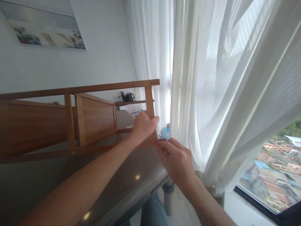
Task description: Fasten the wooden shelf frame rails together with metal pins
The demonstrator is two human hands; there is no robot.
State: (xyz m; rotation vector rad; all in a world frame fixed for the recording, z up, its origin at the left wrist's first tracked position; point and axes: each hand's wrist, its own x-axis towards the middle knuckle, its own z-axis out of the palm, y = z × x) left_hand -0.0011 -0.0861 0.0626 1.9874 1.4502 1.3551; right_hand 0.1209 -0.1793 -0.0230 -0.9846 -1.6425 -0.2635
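A wooden shelf frame (70, 122) lies on its side on a dark glossy table (131, 175). My left hand (143, 125) is wrapped round the frame's upright end post near its lower corner. My right hand (176, 160) is closed in a pinch on a thin metal tool (161, 138), probably a small hex key, its tip at the frame's lower corner just right of the left hand. What the tip touches is hidden.
White sheer curtains (211, 78) hang close on the right, over a window (270, 175) showing rooftops. A blue water bottle top (165, 130) stands behind the frame's end. A kettle (129, 96) sits on a far counter. A picture (44, 28) hangs on the wall.
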